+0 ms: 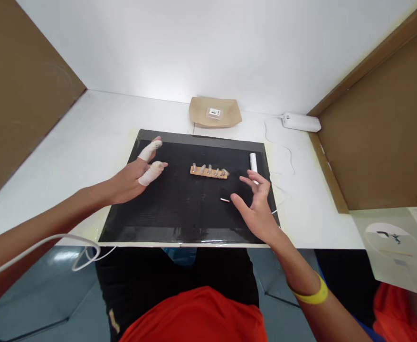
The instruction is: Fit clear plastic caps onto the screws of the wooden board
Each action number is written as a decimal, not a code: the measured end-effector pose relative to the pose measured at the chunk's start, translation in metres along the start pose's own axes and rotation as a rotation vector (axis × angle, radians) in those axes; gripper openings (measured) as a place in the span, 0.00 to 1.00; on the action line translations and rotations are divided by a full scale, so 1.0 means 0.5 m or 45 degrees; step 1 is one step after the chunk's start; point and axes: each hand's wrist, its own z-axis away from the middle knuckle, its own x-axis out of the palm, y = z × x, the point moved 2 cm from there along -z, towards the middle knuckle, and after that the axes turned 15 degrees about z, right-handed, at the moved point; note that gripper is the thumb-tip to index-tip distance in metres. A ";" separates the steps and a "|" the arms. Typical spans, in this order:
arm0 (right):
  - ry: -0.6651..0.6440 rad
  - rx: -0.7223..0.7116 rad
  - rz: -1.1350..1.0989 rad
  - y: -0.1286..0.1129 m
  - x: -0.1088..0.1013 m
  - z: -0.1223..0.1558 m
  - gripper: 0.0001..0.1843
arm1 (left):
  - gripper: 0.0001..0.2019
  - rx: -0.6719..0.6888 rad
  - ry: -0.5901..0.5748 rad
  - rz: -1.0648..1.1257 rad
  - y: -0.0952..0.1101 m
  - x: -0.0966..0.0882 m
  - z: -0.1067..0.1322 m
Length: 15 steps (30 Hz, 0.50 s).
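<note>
While both hands stand over the black mat [165, 209], neither is seen to grip anything. Left hand [130, 183]: at the mat's left edge, fingers spread, white wraps [150, 173] on the thumb and a finger; no item in contact. Right hand [260, 211]: fingers loosely curved and parted, thumb tip just beside a small thin stick [224, 200]. Its fingers overlap the lower end of a white cylinder [253, 162]; whether they touch it cannot be told.

The tan strip [203, 173] lies flat near the middle of the mat, between the hands and apart from both. Along it sit about five clear capsule-like pieces [210, 169], several tilted; how they are fixed cannot be made out.

Handling, in this inspector's judgement: the strip is best steadied by its ends, level, with fingertips clear of the clear pieces, which could be knocked loose. The stick calls for a light thumb-and-finger pinch; a careless sweep could roll it away. The wraps may dull the left hand's feel, so fine work suits the right.

Beyond the mat's far edge, a cardboard tray [198, 119] holds a clear labelled box [214, 113].
</note>
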 end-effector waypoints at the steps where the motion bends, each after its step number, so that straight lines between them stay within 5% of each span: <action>1: 0.023 -0.020 0.028 0.003 -0.011 0.009 0.31 | 0.39 -0.043 -0.035 -0.009 -0.002 -0.007 0.009; 7: 0.228 -0.108 0.471 0.028 -0.032 0.043 0.25 | 0.34 -0.016 -0.160 -0.333 0.007 0.019 -0.013; 15: 0.196 -0.169 0.625 0.008 0.000 0.067 0.16 | 0.39 0.245 -0.185 -0.302 -0.002 0.105 -0.098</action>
